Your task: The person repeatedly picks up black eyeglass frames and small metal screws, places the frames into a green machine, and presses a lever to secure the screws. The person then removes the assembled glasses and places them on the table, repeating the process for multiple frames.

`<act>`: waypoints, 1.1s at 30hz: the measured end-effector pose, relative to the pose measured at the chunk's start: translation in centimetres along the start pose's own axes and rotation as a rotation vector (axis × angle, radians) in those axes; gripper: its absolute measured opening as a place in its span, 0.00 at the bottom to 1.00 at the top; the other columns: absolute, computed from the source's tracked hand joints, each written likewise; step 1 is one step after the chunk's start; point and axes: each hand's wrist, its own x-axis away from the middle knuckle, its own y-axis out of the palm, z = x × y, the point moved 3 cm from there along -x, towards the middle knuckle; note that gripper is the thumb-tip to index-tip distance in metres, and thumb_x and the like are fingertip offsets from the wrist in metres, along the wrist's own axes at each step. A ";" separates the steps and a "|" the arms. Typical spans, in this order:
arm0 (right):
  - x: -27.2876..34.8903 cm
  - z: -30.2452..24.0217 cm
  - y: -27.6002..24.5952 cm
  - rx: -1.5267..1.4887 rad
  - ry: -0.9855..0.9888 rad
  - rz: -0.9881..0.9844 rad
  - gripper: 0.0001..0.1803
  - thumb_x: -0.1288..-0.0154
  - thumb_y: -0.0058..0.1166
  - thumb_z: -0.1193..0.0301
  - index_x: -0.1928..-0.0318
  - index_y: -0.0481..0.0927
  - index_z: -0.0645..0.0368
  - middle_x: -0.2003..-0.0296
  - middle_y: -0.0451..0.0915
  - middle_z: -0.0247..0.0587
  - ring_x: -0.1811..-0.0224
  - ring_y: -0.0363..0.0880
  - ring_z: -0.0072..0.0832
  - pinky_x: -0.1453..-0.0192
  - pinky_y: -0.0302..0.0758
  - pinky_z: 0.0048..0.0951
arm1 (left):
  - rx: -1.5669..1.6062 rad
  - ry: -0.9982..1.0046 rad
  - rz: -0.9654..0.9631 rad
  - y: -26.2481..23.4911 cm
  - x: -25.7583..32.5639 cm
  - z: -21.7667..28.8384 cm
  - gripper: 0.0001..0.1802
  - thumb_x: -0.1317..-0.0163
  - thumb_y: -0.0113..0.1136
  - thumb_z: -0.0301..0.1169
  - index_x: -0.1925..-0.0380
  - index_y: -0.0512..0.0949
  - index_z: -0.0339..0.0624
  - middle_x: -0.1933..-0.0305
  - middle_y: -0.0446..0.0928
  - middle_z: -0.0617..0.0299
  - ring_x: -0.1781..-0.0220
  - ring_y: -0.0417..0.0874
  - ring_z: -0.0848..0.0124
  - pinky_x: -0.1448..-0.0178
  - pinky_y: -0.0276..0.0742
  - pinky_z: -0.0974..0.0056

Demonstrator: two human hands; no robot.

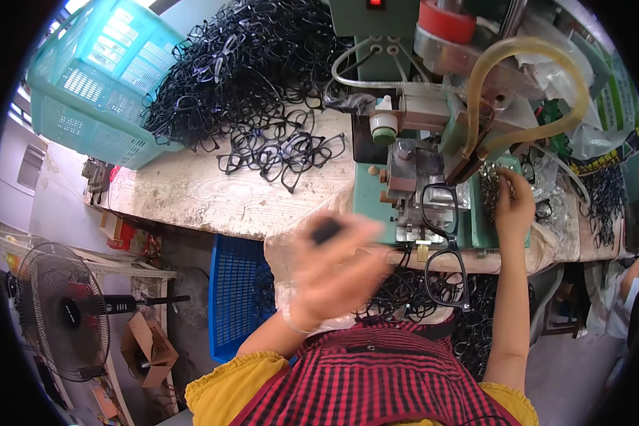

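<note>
A black eyeglass frame (pixel 447 245) hangs at the front of the green bench machine (pixel 376 195), its upper lens rim at the metal fixture. My left hand (pixel 341 266) is in the air left of it, over the table edge, smeared by motion. Something black shows at its fingers; whether it is worn or held I cannot tell. My right hand (pixel 516 202) is at the right side of the machine, its bent fingers touching a heap of small metal parts (pixel 488 186). Its fingertips are partly hidden among them.
A large heap of black eyeglass frames (pixel 241 64) covers the table's back, with several loose ones (pixel 284 149) nearer. A teal basket (pixel 96 135) leans at the left. Below are a blue crate (pixel 227 298) and more frames (pixel 412 295). A fan (pixel 64 312) stands at left.
</note>
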 end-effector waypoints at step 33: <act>-0.7 -10.8 -1.4 -0.636 0.017 -0.035 0.12 0.46 0.63 0.80 0.59 0.82 0.63 0.64 0.84 0.37 0.59 0.82 0.27 0.49 0.76 0.28 | 0.380 -0.775 0.370 5.7 2.9 -19.8 0.14 0.24 0.54 0.37 0.67 0.78 0.39 0.71 0.77 0.69 0.79 0.70 0.85 0.75 0.62 0.75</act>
